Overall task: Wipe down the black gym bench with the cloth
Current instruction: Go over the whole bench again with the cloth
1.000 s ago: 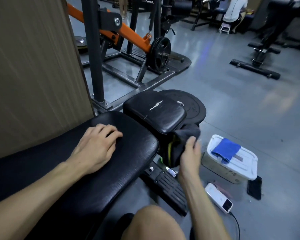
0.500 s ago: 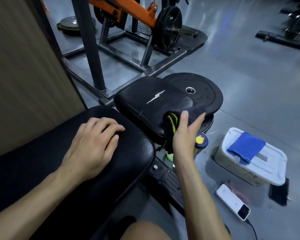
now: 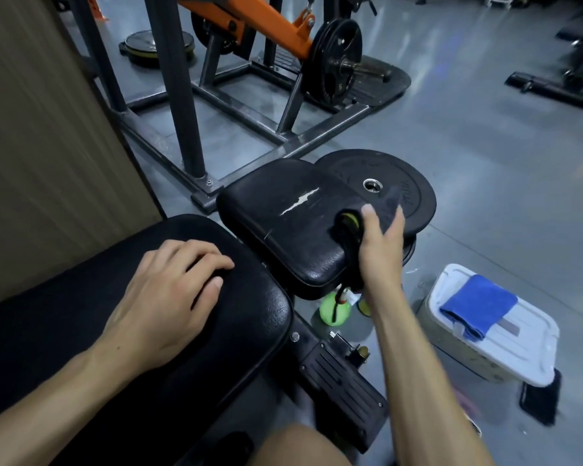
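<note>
Right hand point(image 3: 379, 245) out over the near right corner of the small seat pad point(image 3: 283, 227), gripping the dark cloth point(image 3: 349, 230). Cloth bunched under the palm and fingers, black with yellow-green stripes showing at its fold, draped over the pad's edge and pressed against it. Thumb and fingers spread and curved over the bundle, tips pointing away toward the black weight plate point(image 3: 384, 186) just behind the pad. A flap of the cloth reaching up onto that plate near its metal hub.

Left hand point(image 3: 169, 297) flat on the end of the long back pad point(image 3: 243, 334), palm down, fingers loosely bent, holding nothing, well apart from the cloth.

White scuff across the middle of the seat pad, left of the cloth. Below the pad's front edge, a green bottle cap point(image 3: 334, 311) peeking out beside the right wrist. On the grey floor to the right, a white lidded bin point(image 3: 519, 358) with a folded blue towel point(image 3: 478, 309) lying on its lid. Behind, a steel rack frame with an orange lever arm point(image 3: 266, 25) carrying a loaded plate point(image 3: 337, 62). Bare knee at bottom centre.
</note>
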`<state>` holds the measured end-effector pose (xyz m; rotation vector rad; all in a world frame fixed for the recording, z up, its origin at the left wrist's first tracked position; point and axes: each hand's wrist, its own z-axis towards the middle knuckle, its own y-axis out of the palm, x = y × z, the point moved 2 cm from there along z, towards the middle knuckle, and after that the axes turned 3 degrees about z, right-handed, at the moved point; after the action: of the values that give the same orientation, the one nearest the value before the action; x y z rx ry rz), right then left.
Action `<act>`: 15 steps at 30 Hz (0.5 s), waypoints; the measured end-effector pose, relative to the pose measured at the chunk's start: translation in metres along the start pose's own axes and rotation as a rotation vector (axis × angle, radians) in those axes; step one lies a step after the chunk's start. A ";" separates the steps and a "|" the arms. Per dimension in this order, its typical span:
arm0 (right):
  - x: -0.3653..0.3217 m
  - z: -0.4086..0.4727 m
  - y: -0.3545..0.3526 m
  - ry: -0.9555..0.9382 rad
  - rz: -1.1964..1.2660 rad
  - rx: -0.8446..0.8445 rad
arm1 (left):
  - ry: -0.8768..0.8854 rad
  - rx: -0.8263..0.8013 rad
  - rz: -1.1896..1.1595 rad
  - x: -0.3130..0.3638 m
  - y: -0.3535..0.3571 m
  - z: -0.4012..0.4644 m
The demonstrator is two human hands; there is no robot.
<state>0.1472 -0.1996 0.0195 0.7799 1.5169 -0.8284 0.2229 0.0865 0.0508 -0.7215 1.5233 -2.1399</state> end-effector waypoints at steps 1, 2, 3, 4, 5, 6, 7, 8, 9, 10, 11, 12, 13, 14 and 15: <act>-0.007 0.018 -0.007 0.032 -0.036 -0.072 | 0.005 -0.005 0.000 0.000 0.000 -0.001; -0.011 0.026 -0.012 0.040 -0.058 -0.126 | 0.005 -0.009 -0.003 0.001 0.001 -0.001; -0.012 0.025 -0.014 0.027 -0.069 -0.153 | 0.003 -0.010 -0.004 0.000 0.000 -0.001; -0.008 0.018 -0.016 0.005 -0.078 -0.156 | 0.002 -0.010 -0.003 0.000 0.000 -0.001; -0.001 0.006 -0.018 -0.012 -0.066 -0.148 | 0.004 -0.010 -0.001 0.000 -0.001 -0.002; 0.004 -0.008 -0.019 -0.025 -0.042 -0.150 | 0.005 -0.011 0.001 0.000 -0.001 -0.002; 0.010 -0.020 -0.019 -0.049 -0.012 -0.160 | 0.005 -0.009 0.002 0.000 -0.001 -0.002; 0.013 -0.025 -0.019 -0.066 -0.009 -0.168 | 0.008 -0.002 0.003 0.000 -0.001 -0.001; 0.011 -0.023 -0.018 -0.079 -0.032 -0.169 | 0.012 0.005 0.001 0.000 0.000 -0.001; 0.004 -0.012 -0.017 -0.097 -0.078 -0.162 | 0.013 0.008 -0.002 0.000 -0.001 0.000; -0.004 0.004 -0.016 -0.113 -0.146 -0.167 | 0.011 0.006 -0.004 0.000 -0.001 0.000; -0.014 0.022 -0.014 -0.107 -0.217 -0.204 | 0.008 0.005 -0.002 0.000 -0.001 0.000; -0.024 0.039 -0.012 -0.086 -0.280 -0.266 | 0.008 0.005 0.001 0.000 -0.001 0.000; -0.031 0.053 -0.010 -0.060 -0.327 -0.336 | 0.007 0.002 0.001 0.000 -0.001 0.000; -0.036 0.061 -0.010 -0.041 -0.359 -0.393 | 0.003 -0.003 -0.003 0.000 -0.001 0.000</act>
<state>0.1743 -0.2574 0.0517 0.2023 1.7390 -0.7636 0.2226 0.0868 0.0520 -0.7223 1.5283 -2.1430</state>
